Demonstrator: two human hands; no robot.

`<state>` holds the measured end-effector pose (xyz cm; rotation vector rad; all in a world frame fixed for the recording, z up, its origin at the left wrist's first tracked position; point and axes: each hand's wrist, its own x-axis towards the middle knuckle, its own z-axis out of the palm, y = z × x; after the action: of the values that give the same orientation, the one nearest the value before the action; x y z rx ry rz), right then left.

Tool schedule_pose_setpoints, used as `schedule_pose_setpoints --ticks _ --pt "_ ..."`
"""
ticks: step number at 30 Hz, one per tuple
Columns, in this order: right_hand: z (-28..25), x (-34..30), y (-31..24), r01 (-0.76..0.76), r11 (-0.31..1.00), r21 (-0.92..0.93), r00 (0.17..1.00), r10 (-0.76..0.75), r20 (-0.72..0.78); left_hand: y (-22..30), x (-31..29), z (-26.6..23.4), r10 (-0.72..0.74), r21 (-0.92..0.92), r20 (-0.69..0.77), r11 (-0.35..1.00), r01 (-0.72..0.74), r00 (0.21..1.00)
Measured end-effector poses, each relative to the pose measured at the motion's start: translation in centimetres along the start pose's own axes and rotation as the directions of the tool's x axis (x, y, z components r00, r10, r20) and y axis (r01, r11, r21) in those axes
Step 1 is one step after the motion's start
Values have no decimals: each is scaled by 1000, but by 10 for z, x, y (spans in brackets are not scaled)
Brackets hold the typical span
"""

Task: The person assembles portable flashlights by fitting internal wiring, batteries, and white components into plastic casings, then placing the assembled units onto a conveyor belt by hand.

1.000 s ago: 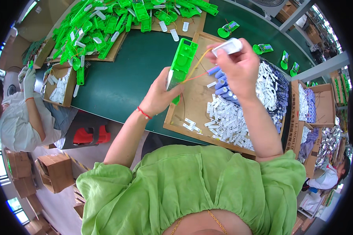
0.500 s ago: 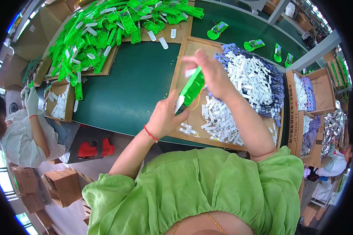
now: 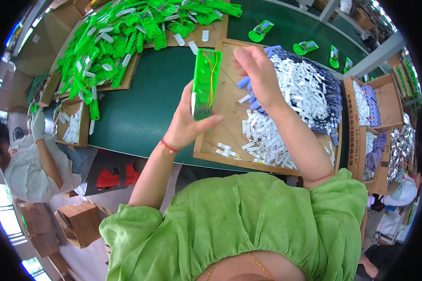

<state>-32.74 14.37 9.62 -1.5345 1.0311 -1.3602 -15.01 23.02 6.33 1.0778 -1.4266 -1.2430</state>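
My left hand (image 3: 185, 114) is wrapped round the lower end of a bright green plastic housing (image 3: 206, 77). The housing stands nearly upright in the picture, its hollow side showing, with yellow and orange wires running down inside and a dark part at its lower end. A white piece shows along its lower left edge. My right hand (image 3: 260, 72) hovers over the wooden tray, apart from the housing, with loosely bent fingers and nothing visible in them. Close below it lie blue-purple cylindrical cells (image 3: 243, 83). Small white plastic pieces (image 3: 265, 138) are heaped beneath my right forearm.
A wooden tray (image 3: 248, 164) holds the white pieces and cells. At the back left rises a pile of green housings (image 3: 126, 42). Several green units (image 3: 261, 31) stand along the far right. Cardboard boxes (image 3: 382, 107) line the right side. A gloved co-worker (image 3: 37, 161) sits left.
The green housing has swung from a slant to nearly upright, its wired inside now showing. My right hand has drawn apart from it.
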Motion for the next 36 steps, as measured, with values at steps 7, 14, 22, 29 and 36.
schedule_pose_setpoints --ticks 7,14,22,29,36 --pt "19 -26 3 -76 995 -69 977 88 194 -23 8 9 106 28 -71 994 -104 992" --pt "41 -65 23 324 856 -402 946 -302 120 -31 15 6 -13 -266 -196 963 -40 981" --pt "7 -3 62 470 318 -823 882 -198 427 -26 6 -25 -180 -352 -230 932 90 956" --pt "11 9 75 652 -23 -758 747 187 638 -29 5 -17 -162 -383 -236 922 62 958" --pt "46 -11 6 47 999 11 987 -48 151 -33 7 -4 -73 -280 -283 960 -10 956"
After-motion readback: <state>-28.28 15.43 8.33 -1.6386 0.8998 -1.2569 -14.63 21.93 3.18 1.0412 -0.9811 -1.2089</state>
